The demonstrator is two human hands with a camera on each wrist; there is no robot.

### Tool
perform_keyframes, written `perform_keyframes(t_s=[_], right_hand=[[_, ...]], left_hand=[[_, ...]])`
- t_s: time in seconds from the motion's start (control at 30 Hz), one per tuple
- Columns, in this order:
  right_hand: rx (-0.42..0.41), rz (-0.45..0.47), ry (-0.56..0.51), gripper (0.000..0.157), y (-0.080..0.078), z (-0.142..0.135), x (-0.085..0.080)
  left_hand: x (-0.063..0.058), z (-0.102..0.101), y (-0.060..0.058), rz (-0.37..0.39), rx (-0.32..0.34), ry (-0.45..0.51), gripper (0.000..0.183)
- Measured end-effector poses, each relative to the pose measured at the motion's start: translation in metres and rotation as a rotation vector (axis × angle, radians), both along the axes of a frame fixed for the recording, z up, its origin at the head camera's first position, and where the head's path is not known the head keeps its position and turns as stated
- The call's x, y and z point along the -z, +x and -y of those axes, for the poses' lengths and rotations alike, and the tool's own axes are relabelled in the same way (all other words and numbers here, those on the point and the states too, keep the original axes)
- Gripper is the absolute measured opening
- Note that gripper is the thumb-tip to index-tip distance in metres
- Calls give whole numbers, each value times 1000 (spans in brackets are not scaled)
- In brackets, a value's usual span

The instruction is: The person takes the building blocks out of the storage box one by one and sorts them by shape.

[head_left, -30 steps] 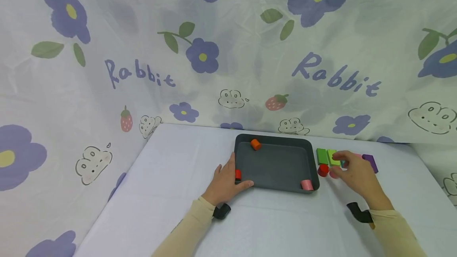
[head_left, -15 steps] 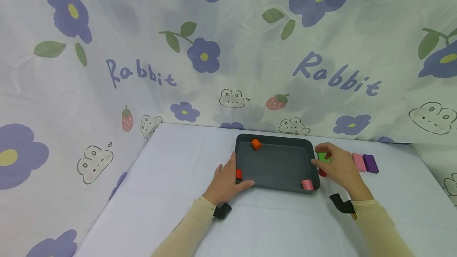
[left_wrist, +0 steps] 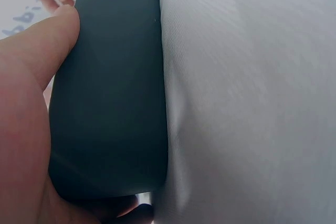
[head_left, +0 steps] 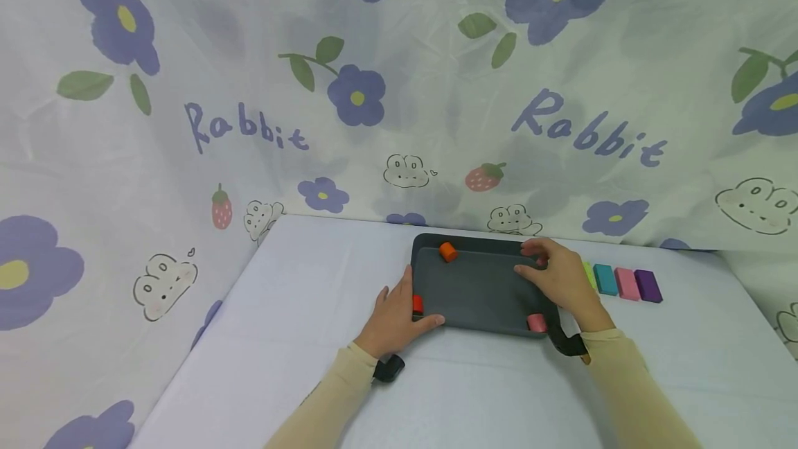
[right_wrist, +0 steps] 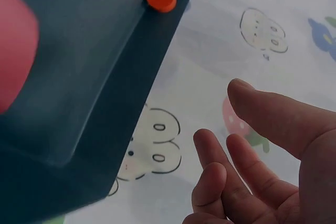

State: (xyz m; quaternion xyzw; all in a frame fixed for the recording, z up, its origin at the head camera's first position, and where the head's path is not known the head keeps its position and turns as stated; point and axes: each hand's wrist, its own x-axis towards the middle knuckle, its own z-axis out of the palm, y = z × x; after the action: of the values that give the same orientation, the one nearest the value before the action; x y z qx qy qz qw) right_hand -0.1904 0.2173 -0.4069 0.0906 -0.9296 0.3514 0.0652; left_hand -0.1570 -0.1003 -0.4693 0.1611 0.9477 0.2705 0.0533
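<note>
My left hand (head_left: 393, 317) rests against the near left corner of a dark grey tray (head_left: 480, 286), thumb along the front rim and straight fingers along the left side. In the left wrist view the thumb (left_wrist: 55, 38) lies over the tray's wall (left_wrist: 110, 93). My right hand (head_left: 564, 279) hovers over the tray's right end, its loosely bent fingers holding nothing in the right wrist view. Inside the tray are an orange cylinder (head_left: 447, 251) at the back left, a red cylinder (head_left: 417, 305) at the left, partly hidden, and a pink cylinder (head_left: 536, 323) at the front right.
Right of the tray, a row of flat blocks lies on the white table (head_left: 486, 393): lime, partly covered, teal (head_left: 605, 279), pink (head_left: 627, 284) and purple (head_left: 649, 286). My right hand and wrist hide the spot beside the tray. A printed curtain (head_left: 436, 89) hangs behind.
My right hand has moved left from above the blocks and small cylinders to over the tray, exposing the teal, pink and purple blocks. The left hand stays on the tray.
</note>
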Motion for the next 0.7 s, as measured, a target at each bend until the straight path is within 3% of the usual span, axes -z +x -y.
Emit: perform_keyframes(t_s=[0.7], right_hand=[[-58, 26, -59, 45, -33, 43, 7]], left_hand=[[-1, 0, 0, 9, -2, 3, 114]])
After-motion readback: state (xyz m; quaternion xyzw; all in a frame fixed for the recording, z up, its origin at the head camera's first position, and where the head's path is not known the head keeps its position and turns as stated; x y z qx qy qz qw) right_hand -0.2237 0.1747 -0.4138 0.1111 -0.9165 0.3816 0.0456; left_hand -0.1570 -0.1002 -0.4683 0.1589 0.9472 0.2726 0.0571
